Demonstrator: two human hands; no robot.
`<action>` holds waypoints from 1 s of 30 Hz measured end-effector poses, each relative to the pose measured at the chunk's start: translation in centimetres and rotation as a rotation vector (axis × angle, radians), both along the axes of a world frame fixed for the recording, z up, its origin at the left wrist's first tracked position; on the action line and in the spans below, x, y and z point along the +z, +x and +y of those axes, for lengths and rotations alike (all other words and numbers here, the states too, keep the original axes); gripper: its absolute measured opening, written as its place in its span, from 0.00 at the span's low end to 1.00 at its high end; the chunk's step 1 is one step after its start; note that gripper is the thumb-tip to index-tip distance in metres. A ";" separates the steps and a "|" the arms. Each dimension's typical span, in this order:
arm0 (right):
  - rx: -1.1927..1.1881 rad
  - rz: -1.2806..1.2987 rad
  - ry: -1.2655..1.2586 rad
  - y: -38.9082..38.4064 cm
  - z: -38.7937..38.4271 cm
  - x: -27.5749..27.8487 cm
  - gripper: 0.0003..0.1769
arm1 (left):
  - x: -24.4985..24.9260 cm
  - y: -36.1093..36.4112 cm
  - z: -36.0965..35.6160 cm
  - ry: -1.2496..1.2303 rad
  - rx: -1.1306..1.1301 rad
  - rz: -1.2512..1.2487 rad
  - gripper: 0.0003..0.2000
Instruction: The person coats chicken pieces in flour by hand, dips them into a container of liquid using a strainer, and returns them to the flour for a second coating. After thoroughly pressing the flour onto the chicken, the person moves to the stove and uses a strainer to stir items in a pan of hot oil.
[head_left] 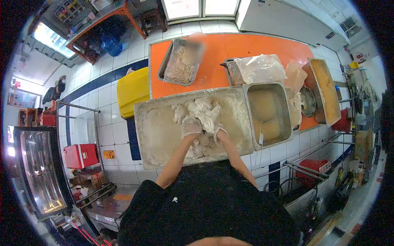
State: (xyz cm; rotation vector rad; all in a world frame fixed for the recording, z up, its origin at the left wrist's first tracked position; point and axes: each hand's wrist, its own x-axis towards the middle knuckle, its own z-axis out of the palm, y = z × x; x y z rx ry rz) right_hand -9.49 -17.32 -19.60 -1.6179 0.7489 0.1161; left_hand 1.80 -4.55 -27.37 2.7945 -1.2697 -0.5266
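Both of my hands wear thin clear gloves and are down in a large metal tray (156, 135) of white flour. My left hand (190, 126) presses on a floured lump of meat pieces (203, 112) in the middle of the tray. Just to its right, my right hand (219, 134) grips the same heap from the near side. More floured pieces (197, 148) lie between my wrists. Flour covers the fingers, so their exact hold is hard to read.
A deep pan of yellowish liquid (269, 117) with tongs (259, 143) stands right of the flour tray. On the orange table (217, 53) sit a tray of coated pieces (179, 65), a plastic-covered pan (258, 69) and another pan (326, 88). A yellow bin (132, 91) stands on the left.
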 end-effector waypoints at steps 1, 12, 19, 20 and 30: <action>-0.111 -0.058 0.211 0.7 0.6 0.7 0.25 | -3.3 0.4 0.7 0.000 -0.141 -0.068 0.16; 0.139 -0.033 -0.311 -2.3 -3.3 -9.9 0.22 | 17.2 0.3 1.6 -0.324 0.110 0.081 0.14; 0.323 -0.023 -0.669 0.2 -1.4 -3.9 0.14 | -0.5 2.5 10.5 -0.108 -0.098 0.111 0.13; 0.338 0.099 -0.520 1.0 -0.9 -1.1 0.14 | -0.4 1.4 10.5 -0.103 -0.098 0.114 0.13; -0.015 -0.335 0.421 -1.5 -0.4 1.7 0.21 | 12.3 1.2 1.3 -0.592 0.366 0.572 0.16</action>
